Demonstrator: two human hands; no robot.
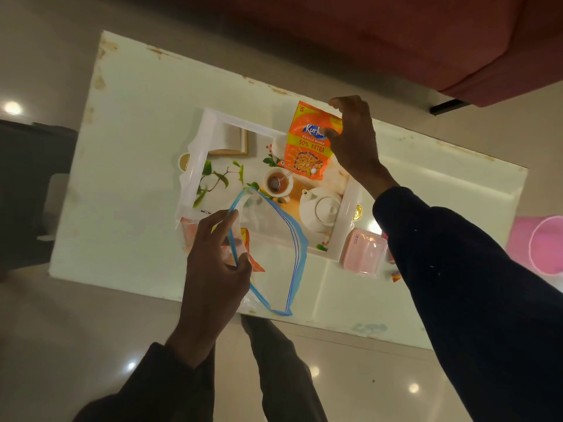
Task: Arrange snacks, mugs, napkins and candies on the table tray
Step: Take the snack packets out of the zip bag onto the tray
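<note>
The right hand (350, 138) holds an orange Kurkure snack packet (310, 141) by its right edge, thumb across the printed face and fingers curled round the far right corner: a closed grip on the packet. The packet lies over the far right part of the white tray (210, 141), its long axis running far to near, top end at the tray's far rim. Whether it rests flat on the tray floor or is just above it cannot be told. It looks puffed and glossy, with a yellow "50% EXTRA" band.

The left hand (213, 257) pinches the blue-edged mouth of a clear zip bag (274, 239), held open above the tray's near edge; more orange packets seem to lie under it. The right hand is plainly the nearer to the packet, so letting go there is probably the next move.

A pink lidded box (364, 254) sits on the white surface (128, 147) just beside the tray's near right corner.
</note>
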